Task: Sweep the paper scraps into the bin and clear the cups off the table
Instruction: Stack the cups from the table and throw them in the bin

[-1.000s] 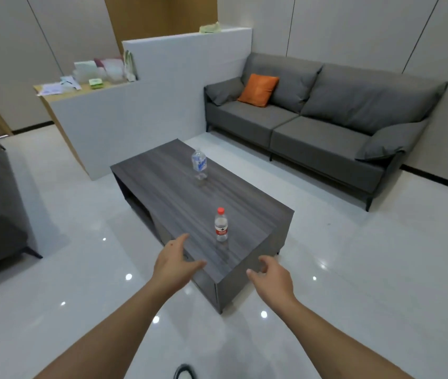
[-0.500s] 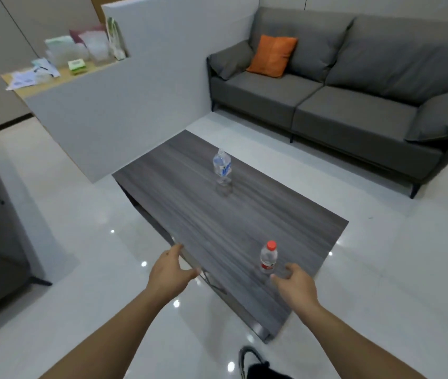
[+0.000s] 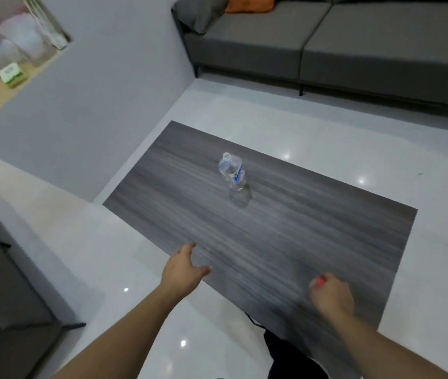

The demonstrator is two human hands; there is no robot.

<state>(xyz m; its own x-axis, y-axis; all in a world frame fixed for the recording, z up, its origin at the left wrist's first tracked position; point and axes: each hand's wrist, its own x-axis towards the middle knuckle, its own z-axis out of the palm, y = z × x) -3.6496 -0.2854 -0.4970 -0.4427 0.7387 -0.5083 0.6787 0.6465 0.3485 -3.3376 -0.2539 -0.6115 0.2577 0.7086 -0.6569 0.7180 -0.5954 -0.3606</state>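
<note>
- My right hand (image 3: 332,296) is curled around a bottle with a red cap (image 3: 320,282) near the front right part of the dark wood-grain surface (image 3: 285,236). Only the cap shows past my fingers, and it is blurred.
- My left hand (image 3: 183,268) hovers at the near left edge of the surface with fingers loosely spread and the thumb out to the side. It holds nothing.
- A clear plastic bottle (image 3: 232,172) stands upright toward the far middle of the surface, well apart from both hands. Its top looks uncapped, though I cannot be sure. It carries a blue and white label, but I cannot read the writing on it.
- I see no cups or paper scraps on the surface from here, only the two bottles.
- A grey sofa (image 3: 354,42) with an orange cushion (image 3: 250,2) sits beyond the surface on the glossy white floor (image 3: 244,110).
- At the upper left, a wooden shelf (image 3: 1,91) behind a grey partition (image 3: 108,91) holds a small green and white box (image 3: 11,73) and some pale bags; the print on the box is too blurred to read.
</note>
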